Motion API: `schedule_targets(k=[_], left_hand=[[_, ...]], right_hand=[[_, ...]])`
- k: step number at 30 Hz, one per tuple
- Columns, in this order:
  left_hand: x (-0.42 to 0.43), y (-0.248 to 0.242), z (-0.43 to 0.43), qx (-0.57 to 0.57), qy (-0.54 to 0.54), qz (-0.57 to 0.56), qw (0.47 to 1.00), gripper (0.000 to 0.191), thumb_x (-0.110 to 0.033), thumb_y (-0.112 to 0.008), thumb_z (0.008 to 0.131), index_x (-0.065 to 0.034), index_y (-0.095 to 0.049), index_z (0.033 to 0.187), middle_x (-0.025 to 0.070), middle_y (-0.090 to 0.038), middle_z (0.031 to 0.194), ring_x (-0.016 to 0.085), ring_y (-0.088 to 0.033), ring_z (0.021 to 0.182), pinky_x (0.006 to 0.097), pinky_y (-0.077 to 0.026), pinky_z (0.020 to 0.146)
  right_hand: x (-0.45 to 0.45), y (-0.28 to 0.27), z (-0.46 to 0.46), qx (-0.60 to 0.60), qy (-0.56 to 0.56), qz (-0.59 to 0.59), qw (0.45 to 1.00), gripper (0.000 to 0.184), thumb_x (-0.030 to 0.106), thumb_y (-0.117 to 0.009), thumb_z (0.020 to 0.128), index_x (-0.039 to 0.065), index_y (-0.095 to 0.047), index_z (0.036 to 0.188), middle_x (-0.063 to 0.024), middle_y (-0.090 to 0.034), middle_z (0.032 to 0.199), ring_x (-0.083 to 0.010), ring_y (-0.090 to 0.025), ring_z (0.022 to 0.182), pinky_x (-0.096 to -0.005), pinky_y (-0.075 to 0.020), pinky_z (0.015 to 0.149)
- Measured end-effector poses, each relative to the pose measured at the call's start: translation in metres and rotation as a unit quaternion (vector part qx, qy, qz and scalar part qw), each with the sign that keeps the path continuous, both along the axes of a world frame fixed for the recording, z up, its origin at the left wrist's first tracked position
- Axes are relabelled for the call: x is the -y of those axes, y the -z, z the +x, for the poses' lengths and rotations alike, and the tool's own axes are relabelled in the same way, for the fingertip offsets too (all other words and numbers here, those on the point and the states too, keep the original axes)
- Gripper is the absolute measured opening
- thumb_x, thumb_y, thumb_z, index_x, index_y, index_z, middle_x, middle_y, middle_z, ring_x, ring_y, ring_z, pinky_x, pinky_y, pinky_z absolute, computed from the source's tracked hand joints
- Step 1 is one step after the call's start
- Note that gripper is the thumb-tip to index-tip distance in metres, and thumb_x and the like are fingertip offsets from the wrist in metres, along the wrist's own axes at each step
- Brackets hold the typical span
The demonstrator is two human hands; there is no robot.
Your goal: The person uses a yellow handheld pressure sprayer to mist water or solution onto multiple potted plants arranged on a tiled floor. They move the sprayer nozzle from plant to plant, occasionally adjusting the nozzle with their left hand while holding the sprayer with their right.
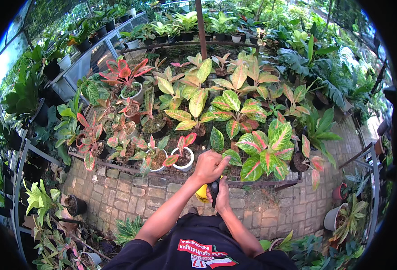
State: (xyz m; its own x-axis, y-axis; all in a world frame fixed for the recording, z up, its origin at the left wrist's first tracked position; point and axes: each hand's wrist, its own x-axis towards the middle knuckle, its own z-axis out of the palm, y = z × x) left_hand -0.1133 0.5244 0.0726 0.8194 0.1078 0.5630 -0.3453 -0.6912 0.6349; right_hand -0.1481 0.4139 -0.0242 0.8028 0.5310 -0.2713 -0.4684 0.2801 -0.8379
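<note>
A yellow pump sprayer (202, 194) with a black handle (214, 189) is held in front of my body, partly hidden by my arms. My right hand (222, 195) wraps around the black handle. Over the sprayer's top, my left hand (212, 164) is closed in a fist; the part inside it is hidden. Just beyond the fist stand a white pot (184, 158) with a small red-and-green plant and, to the right, a large aglaonema (269, 150) with pink-veined green leaves. A green aglaonema leaf (232, 157) reaches close to my left thumb.
Potted aglaonemas crowd a low metal mesh bench (218, 180) ahead. A rusty post (201, 30) rises behind it. Brick paving (134, 199) surrounds my feet. A black pot (76, 205) stands left; a grey pot (335, 217) and a metal frame (375, 189) stand right.
</note>
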Motion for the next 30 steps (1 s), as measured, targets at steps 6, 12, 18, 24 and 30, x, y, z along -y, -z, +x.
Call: schedule_targets(k=[6,12,18,24,30], left_hand=[[-0.042,-0.047,0.010,-0.008,-0.014,-0.089,0.996,0.049,-0.023,-0.052,0.088,0.0025,-0.041,0.047,0.0142,-0.037,0.041,0.025,-0.034,0.034,0.0374,-0.025,0.038],[-0.011,-0.017,-0.001,0.028,-0.018,0.017,0.999,0.045,-0.021,-0.055,0.084,-0.0023,-0.042,0.045,0.0143,-0.043,0.045,0.032,-0.045,0.043,0.0405,-0.032,0.043],[-0.017,-0.015,0.011,-0.015,-0.008,-0.059,0.998,0.047,-0.015,-0.057,0.084,0.0031,-0.039,0.045,0.0108,-0.036,0.040,0.017,-0.030,0.034,0.0344,-0.023,0.038],[-0.029,-0.039,0.008,0.060,-0.049,-0.056,0.995,0.047,-0.020,-0.056,0.083,0.0013,-0.042,0.045,0.0146,-0.041,0.042,0.029,-0.040,0.035,0.0376,-0.026,0.039],[-0.005,-0.007,0.011,-0.095,-0.015,-0.028,0.995,0.043,-0.015,-0.060,0.080,0.0022,-0.041,0.046,0.0137,-0.041,0.042,0.025,-0.036,0.035,0.0351,-0.026,0.039]], right_hand=[[0.001,0.002,-0.002,-0.005,-0.043,-0.013,0.999,0.067,0.061,-0.023,0.089,0.002,-0.051,0.072,-0.0040,-0.050,0.054,-0.0091,-0.045,0.040,-0.0202,-0.0345,0.035],[-0.001,0.000,0.000,0.031,-0.002,-0.018,0.999,0.070,0.063,-0.023,0.087,0.001,-0.051,0.071,-0.0039,-0.050,0.053,-0.0096,-0.044,0.038,-0.0202,-0.0340,0.036],[-0.002,0.003,0.002,0.017,-0.027,-0.026,0.999,0.073,0.064,-0.021,0.087,0.001,-0.052,0.068,-0.0038,-0.047,0.048,-0.0097,-0.044,0.038,-0.0213,-0.0338,0.036],[-0.001,0.001,0.002,0.030,-0.038,-0.060,0.997,0.073,0.064,-0.020,0.087,0.001,-0.052,0.069,-0.0041,-0.048,0.049,-0.0097,-0.044,0.038,-0.0214,-0.0337,0.036],[0.000,0.004,0.011,0.056,-0.022,-0.032,0.998,0.074,0.064,-0.019,0.087,0.001,-0.053,0.068,-0.0033,-0.048,0.048,-0.0095,-0.044,0.038,-0.0216,-0.0346,0.036]])
